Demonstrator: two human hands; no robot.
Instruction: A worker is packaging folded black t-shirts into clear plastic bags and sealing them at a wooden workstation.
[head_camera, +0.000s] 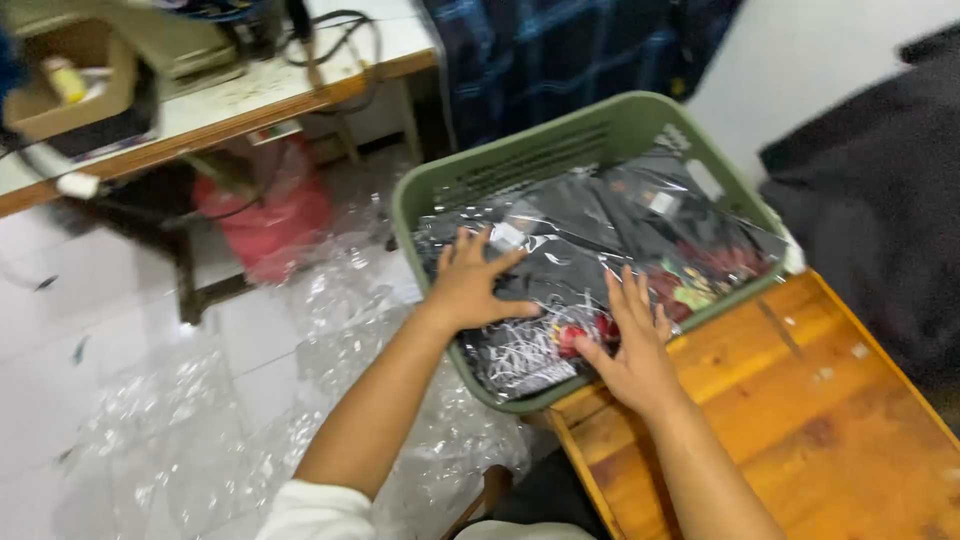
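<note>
A green plastic basket (560, 150) stands at the middle of the view, its near edge resting against the far-left corner of an orange wooden table (800, 420) that fills the 4 to 5 o'clock area. Inside the basket lie dark folded garments sealed in clear plastic bags (620, 215), stacked up to about the rim. The left hand (470, 285) lies flat on the top bag at about 9 o'clock of the basket, its grip apart with fingers spread, pressing rather than holding. The right hand (635, 350) rests at the basket's 6 o'clock edge, its grip likewise apart, fingers splayed over a bag with a red and white print. Loose clear plastic wrapping (330, 330) litters the white tiled floor (60, 330) toward 8 o'clock, and a red bag (270, 210) sits under a work table (230, 100) at 10 o'clock.
</note>
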